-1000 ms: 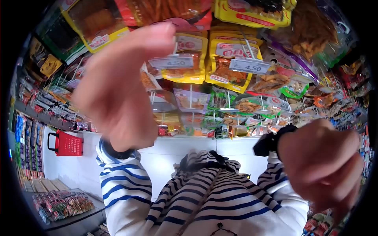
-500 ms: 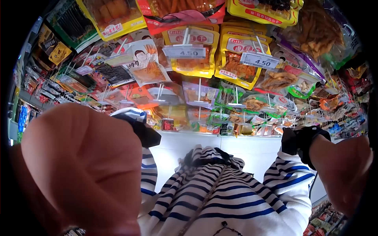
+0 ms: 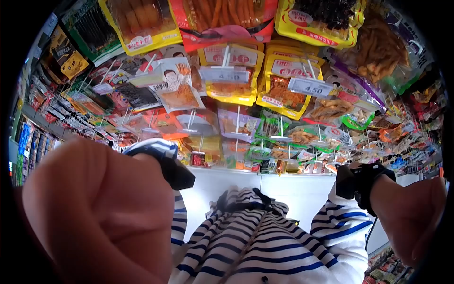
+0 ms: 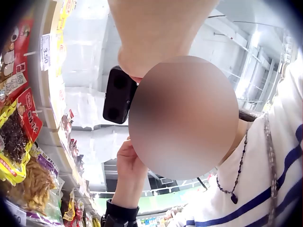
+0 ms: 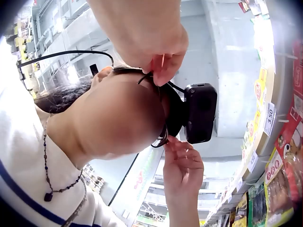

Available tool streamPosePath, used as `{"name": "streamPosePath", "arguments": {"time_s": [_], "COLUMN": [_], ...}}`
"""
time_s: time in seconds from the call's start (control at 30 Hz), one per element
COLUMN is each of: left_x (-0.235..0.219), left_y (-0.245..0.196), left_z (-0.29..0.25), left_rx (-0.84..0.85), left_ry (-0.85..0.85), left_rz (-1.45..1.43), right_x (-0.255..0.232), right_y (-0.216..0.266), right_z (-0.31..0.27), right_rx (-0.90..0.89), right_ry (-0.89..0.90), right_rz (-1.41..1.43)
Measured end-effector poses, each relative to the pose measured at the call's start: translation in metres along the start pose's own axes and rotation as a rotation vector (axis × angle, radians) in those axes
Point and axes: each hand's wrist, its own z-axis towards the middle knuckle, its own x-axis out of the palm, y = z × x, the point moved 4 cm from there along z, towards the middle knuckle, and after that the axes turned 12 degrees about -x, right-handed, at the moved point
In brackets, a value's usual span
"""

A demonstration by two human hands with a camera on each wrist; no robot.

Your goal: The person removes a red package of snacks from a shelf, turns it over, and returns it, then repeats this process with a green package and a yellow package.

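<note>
Both hands are raised to the person's head. In the head view the left hand [image 3: 99, 208] looms large at lower left, its fingertips out of sight, and the right hand [image 3: 406, 217] is at the right edge. The right wrist view shows the right hand [image 5: 147, 33] pinching a thin black side piece of the glasses [image 5: 162, 142] by the temple. Opposite it, the left hand [image 5: 184, 172] has curled fingers at the glasses' dark rim. A black head camera [image 5: 201, 113] sticks out from the forehead between them. Blur covers much of the face.
Snack packs hang on hooks ahead, among them a yellow pack [image 3: 288, 80], a red pack [image 3: 224, 21] and a white pack [image 3: 177, 85]. A price tag [image 3: 309, 87] reads 4.50. Below lies a pale floor [image 3: 293, 194]. Black wrist straps [image 3: 366, 182] sit on both wrists.
The left hand has come back from in front of the snack packs to close by the face. The right hand has drawn in toward the head. Over the last half second both hands barely move.
</note>
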Motion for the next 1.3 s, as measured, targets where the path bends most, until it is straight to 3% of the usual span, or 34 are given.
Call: {"name": "streamPosePath", "arguments": {"time_s": [0.6, 0.77, 0.9, 0.93, 0.97, 1.0, 1.03, 1.07, 1.1, 1.3], "left_x": [-0.013, -0.026, -0.024, -0.015, -0.01, -0.004, 0.002, 0.007, 0.013, 0.053], "left_y": [0.005, 0.025, 0.111, 0.133, 0.157, 0.176, 0.189, 0.191, 0.187, 0.16], "left_z": [-0.007, -0.04, -0.139, -0.163, -0.199, -0.245, -0.29, -0.323, -0.35, -0.403], "left_rx": [-0.051, -0.162, -0.653, -0.813, -1.123, -1.167, -1.211, -1.358, -1.505, -1.661], "left_ry": [-0.058, -0.204, -0.37, -0.449, -0.422, -0.383, -0.344, -0.363, -0.379, -0.324], "left_rz": [-0.073, -0.123, 0.072, 0.033, -0.006, 0.029, 0.065, 0.048, 0.031, 0.06], "right_x": [0.022, 0.034, 0.027, 0.024, 0.014, 0.01, -0.002, -0.007, -0.014, -0.047], "right_y": [0.014, 0.018, -0.023, -0.019, -0.013, -0.003, 0.019, 0.036, 0.055, 0.123], "right_z": [0.002, -0.031, -0.131, -0.176, -0.222, -0.258, -0.308, -0.331, -0.352, -0.383], "right_rx": [0.019, 0.082, 0.658, 0.982, 1.185, 1.325, 1.485, 1.63, 1.677, 1.769], "right_ry": [-0.04, -0.123, -0.045, -0.09, 0.075, 0.142, 0.042, 0.05, 0.094, 0.296], "right_rz": [-0.032, -0.107, -0.352, -0.522, -0.614, -0.61, -0.577, -0.595, -0.637, -0.737]}}
